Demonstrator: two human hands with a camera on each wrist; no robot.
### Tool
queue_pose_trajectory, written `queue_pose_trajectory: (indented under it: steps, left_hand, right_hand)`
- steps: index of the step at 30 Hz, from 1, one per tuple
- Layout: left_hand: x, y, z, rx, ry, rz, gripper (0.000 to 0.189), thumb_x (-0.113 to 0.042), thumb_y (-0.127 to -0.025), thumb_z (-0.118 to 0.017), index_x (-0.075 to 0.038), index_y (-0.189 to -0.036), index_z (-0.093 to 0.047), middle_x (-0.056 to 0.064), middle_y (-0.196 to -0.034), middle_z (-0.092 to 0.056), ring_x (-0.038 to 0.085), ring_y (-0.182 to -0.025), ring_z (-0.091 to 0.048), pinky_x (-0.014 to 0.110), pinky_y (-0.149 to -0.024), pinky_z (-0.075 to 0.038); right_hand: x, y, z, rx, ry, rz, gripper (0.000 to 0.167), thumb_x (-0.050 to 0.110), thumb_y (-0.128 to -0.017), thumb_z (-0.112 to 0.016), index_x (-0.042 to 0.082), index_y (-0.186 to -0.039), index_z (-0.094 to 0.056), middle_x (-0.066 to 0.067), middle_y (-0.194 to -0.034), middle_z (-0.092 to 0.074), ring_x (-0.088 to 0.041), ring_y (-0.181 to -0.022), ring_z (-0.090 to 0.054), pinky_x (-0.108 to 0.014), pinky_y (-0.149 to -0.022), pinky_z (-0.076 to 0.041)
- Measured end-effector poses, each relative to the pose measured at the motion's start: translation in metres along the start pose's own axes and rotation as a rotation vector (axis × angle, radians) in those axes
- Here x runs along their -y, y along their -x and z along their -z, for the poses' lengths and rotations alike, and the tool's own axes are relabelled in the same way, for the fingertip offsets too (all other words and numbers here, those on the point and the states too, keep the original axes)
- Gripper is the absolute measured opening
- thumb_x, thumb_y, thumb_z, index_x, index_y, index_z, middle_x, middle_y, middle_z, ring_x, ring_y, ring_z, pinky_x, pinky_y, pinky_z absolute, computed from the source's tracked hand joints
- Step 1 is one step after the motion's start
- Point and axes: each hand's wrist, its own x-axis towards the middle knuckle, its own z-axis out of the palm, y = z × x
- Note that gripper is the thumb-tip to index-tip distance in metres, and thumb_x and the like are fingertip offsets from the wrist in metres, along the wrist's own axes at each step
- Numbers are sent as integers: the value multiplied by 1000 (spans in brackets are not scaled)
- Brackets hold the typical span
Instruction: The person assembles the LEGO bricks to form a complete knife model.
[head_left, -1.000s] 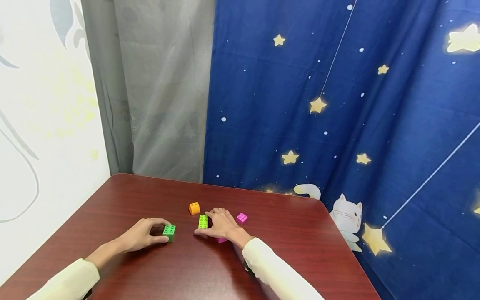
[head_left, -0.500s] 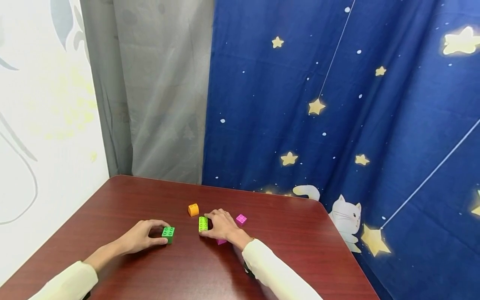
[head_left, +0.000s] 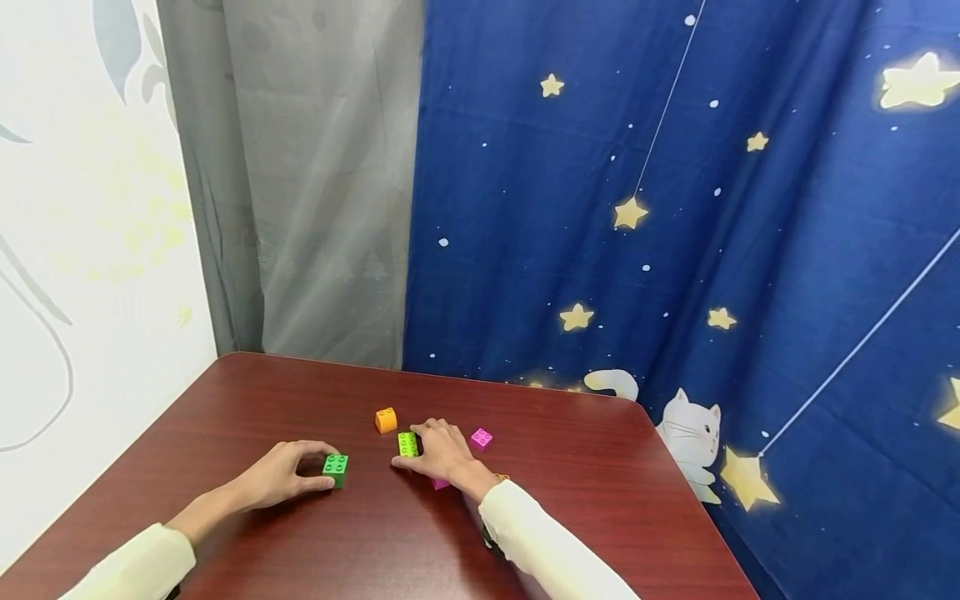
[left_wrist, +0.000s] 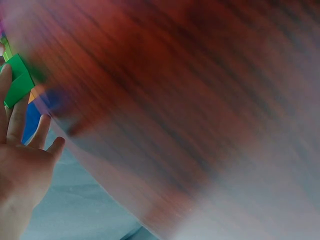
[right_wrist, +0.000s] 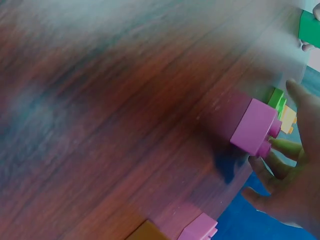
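Note:
My left hand [head_left: 281,477] pinches a green toy building brick [head_left: 335,471] between thumb and fingers, at the middle left of the table. The left wrist view shows that green brick [left_wrist: 20,85] at its left edge. Over a longer lime-green brick [head_left: 407,444] spreads my right hand [head_left: 444,454], thumb on the near side and fingers on the far side. In the right wrist view the thumb stands apart from the lime brick [right_wrist: 276,99]; the fingertips are partly hidden. Close under the right palm is a magenta brick [head_left: 439,483], mostly covered in the head view.
An orange curved-top brick [head_left: 386,420] lies beyond the hands. Right of the right hand sits a small pink brick [head_left: 482,437]. Another orange piece [head_left: 502,477] peeks out beside the right sleeve. The dark red table [head_left: 360,542] ends at curtains behind.
The right thumb closed in toward the lime brick, then moved out to the left again. The lime brick is turned slightly. My left hand stays with the green brick.

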Motion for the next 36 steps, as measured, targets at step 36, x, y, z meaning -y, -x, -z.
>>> queue_pose_trajectory:
  steps: [36]
  left_hand:
    - [-8, -14, -7, 62, 65, 15, 39, -36, -90, -83, -13, -119, -71, -7, -108, -71, 10, -97, -68, 28, -82, -57]
  right_hand:
    - [-14, 1, 6, 9, -206, 9, 46, 35, -87, -86, 17, -128, -75, 0, -112, -75, -8, -93, -66, -22, -75, -52]
